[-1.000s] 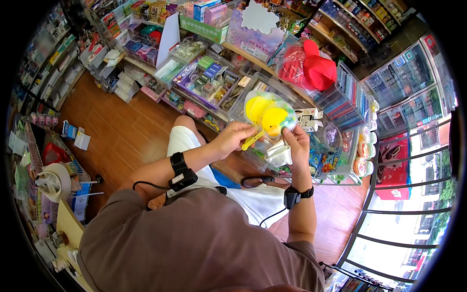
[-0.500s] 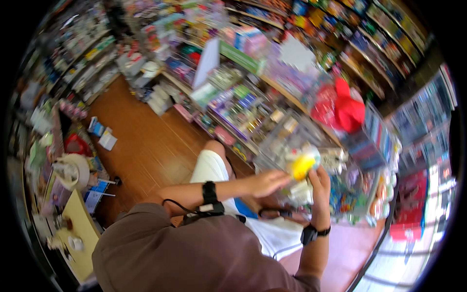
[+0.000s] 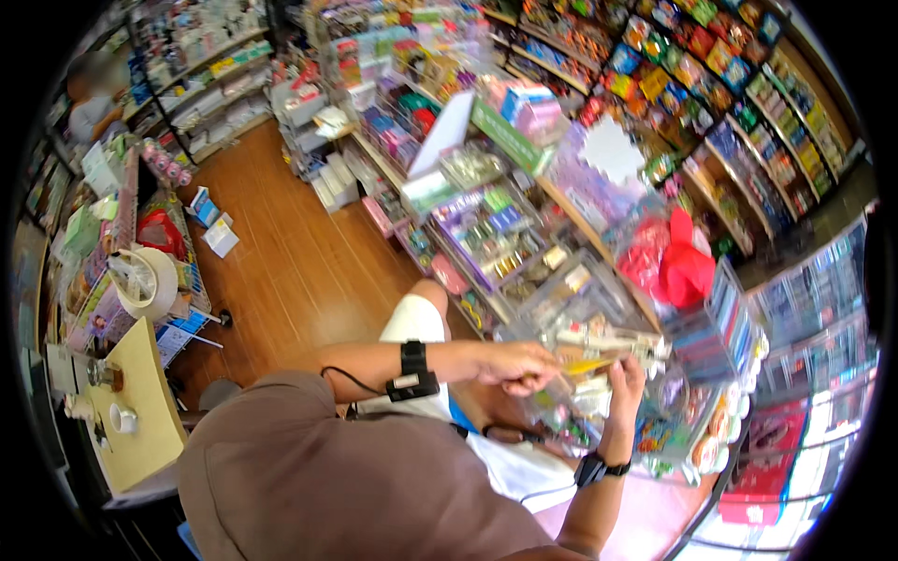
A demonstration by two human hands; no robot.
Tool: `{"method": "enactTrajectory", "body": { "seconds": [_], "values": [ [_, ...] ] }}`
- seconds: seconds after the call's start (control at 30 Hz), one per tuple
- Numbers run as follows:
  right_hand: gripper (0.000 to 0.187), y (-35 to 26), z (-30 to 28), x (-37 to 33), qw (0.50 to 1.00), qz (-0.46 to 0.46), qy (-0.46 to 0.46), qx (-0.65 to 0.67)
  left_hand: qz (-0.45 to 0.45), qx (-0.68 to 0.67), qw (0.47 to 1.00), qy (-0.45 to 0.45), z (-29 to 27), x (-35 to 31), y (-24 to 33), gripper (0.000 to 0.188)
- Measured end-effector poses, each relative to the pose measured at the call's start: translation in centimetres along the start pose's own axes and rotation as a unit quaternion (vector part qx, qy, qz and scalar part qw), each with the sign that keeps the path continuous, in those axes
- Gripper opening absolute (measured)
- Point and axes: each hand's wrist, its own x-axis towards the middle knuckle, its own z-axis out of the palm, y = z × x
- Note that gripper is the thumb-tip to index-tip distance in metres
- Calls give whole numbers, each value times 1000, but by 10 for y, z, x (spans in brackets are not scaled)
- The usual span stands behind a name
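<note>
Both of my hands are raised in front of a shop display rack. My left hand grips one end of a clear plastic packet with yellow pieces inside. My right hand holds the packet's other end, fingers curled round it. The packet lies nearly flat and edge-on, just in front of the rack's lower trays of small packaged goods. A black band sits on each wrist, the left one with a cable running back to my body.
A red bag hangs on the rack to the upper right. Shelves of colourful packets line the far wall. To the left stand a beige counter, a white fan, the wooden floor, and another person far off.
The packet was upright with its yellow contents facing me; it has since tipped flat and moved down toward the rack. My view has swung left and up the aisle.
</note>
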Motion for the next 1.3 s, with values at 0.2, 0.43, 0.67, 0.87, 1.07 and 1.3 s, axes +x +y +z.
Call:
{"method": "enactTrajectory", "body": {
  "seconds": [0.2,0.43,0.67,0.87,1.07,1.3],
  "values": [
    [13,-37,-6,8,981,-4,-48,-187,-45,-2,997,-66,3,-16,17,39],
    [20,-58,-33,0,981,78,27,-177,-48,37,993,98,-14,-35,18,41],
    [28,-41,-56,42,934,87,187,-293,-16,81,989,125,-49,-59,11,41],
    [27,4,-48,73,913,126,138,-364,3,78,986,145,-61,-69,9,36],
    [29,73,-34,91,917,192,53,-346,-2,74,984,163,-68,-74,5,32],
    [35,68,-19,88,881,118,75,-452,-4,78,985,156,-68,-72,6,31]
  ]
}}
